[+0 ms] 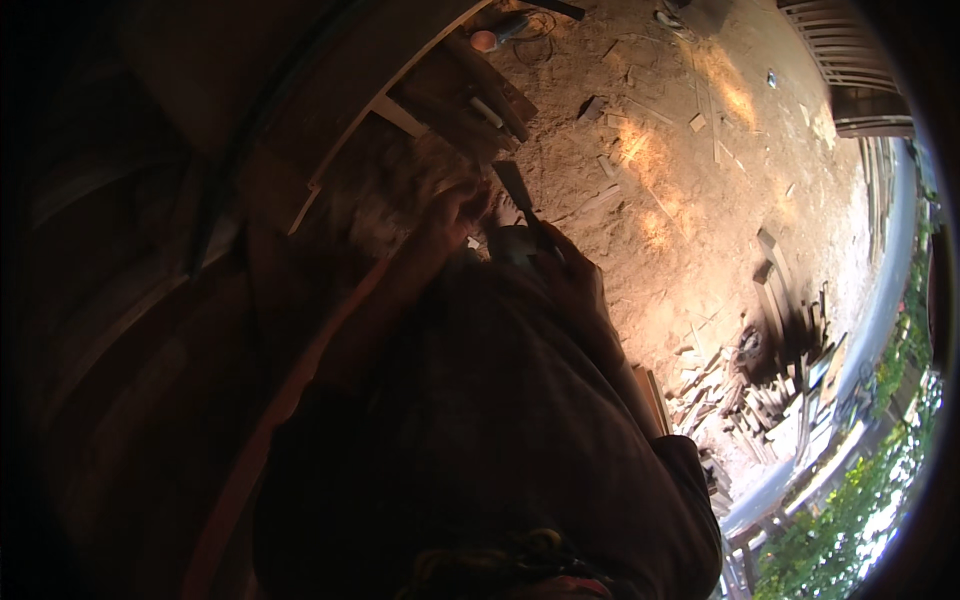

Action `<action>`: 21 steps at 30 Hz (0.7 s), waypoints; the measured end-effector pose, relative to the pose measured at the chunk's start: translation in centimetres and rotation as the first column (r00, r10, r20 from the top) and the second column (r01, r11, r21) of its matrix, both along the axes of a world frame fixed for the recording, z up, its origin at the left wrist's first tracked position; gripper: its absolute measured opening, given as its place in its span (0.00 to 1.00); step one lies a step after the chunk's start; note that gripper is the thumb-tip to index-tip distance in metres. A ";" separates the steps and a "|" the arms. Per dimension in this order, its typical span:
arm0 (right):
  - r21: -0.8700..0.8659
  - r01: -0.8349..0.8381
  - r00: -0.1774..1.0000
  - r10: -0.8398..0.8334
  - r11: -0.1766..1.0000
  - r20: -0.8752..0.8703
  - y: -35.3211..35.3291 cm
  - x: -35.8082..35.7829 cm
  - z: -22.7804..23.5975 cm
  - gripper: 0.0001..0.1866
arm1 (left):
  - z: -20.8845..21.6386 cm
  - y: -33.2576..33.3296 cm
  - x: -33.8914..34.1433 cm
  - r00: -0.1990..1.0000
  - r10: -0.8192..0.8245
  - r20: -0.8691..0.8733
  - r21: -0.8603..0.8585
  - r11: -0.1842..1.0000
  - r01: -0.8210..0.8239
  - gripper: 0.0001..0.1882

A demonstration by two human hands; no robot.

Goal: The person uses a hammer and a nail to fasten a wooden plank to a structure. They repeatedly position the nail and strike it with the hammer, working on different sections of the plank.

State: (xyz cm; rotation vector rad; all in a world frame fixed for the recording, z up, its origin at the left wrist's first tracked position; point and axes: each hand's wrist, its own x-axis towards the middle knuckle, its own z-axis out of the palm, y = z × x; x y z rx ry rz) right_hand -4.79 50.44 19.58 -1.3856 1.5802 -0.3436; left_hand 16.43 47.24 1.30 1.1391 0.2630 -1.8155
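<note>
In shade near the middle of the head view, my right hand [570, 265] is closed round the handle of a flat-bladed hand tool [515, 188]. Its dark blade widens away from my fingers and points up and left; whether it is a chisel or a scraper I cannot make out. Just left of the blade is my left hand [462, 208], dim and smeared by motion. Its fingers look bent, but what they hold, if anything, is hidden by shadow.
A long wooden board edge [372, 105] curves across the upper left. Short planks [490, 85] lie beyond my hands, near a corded tool [495, 38]. Offcuts [745, 405] heap at right on the dirt floor [660, 150]; slatted wooden furniture [850, 50] stands far right.
</note>
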 end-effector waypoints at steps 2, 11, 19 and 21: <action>-0.130 -0.104 0.994 0.097 0.986 -0.056 -0.3 1.7 0.3 0.23 | 1.0 -0.7 -0.5 0.999 0.008 0.039 0.048 0.999 -0.010 0.17; 0.092 -0.026 0.991 0.037 0.995 -0.128 -1.4 5.8 2.1 0.21 | -5.3 0.1 -0.1 0.990 -0.122 -0.069 -0.202 0.974 0.106 0.12; 0.001 -0.035 0.993 0.035 0.999 -0.112 -0.5 4.8 -0.5 0.20 | 1.3 -1.4 -1.4 1.000 -0.024 -0.012 0.037 0.999 0.025 0.12; 0.156 -0.025 0.984 0.052 0.988 -0.172 -3.2 7.5 1.9 0.20 | 0.2 -1.4 -0.7 0.997 -0.041 -0.070 -0.026 0.999 0.039 0.13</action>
